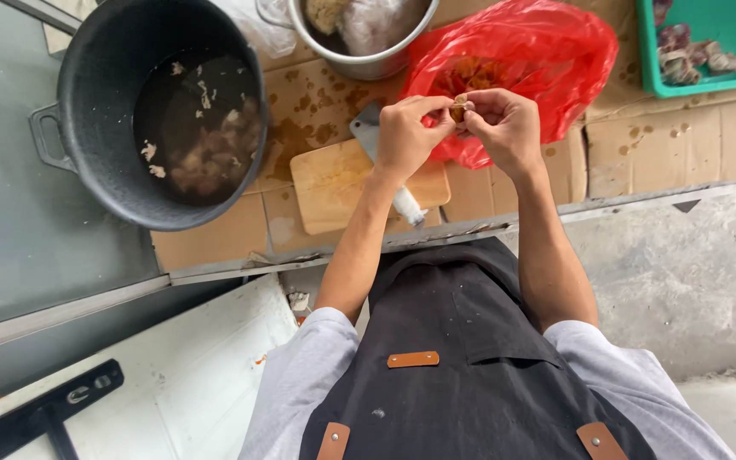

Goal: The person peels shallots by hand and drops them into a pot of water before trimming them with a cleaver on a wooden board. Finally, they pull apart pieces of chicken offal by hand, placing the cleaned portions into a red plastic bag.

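My left hand (406,132) and my right hand (504,128) meet over the worktop, both pinching a small brownish piece of food (459,108) between their fingertips. Just behind them lies a red plastic bag (547,51) with more brownish pieces inside. Under my left wrist sits a wooden cutting board (330,183), and on it lies a cleaver (368,132) with a pale handle, partly hidden by my left arm.
A big black pot (87,102) of dark liquid with meat pieces stands at left. A steel pot (359,61) holds food at the top. A green tray (709,43) with scraps sits top right. Wet cardboard (658,140) covers the worktop.
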